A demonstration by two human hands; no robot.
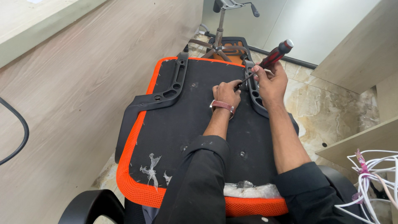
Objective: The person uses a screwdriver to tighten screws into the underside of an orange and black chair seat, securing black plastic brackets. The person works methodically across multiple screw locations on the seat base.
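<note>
An upturned office chair seat (190, 120), black underneath with an orange mesh edge, lay across the middle of the frame with two black armrest brackets on it. The right hand (271, 81) was closed round the red-and-black handle of a screwdriver (269, 60), whose shaft slanted down and left to the right-hand bracket (253, 89) in the upper centre. The left hand (227, 93), with a watch at the wrist, rested on the seat base with its fingertips pinched at the screwdriver tip, seemingly steadying it or a screw; the screw itself was too small to see. The step looked like driving a fastener at that bracket, and the next move would call for keeping the tip seated while turning. The left-hand bracket (166, 89) lay untouched. No containers were visible; a chair base (217, 43) stood beyond.
</note>
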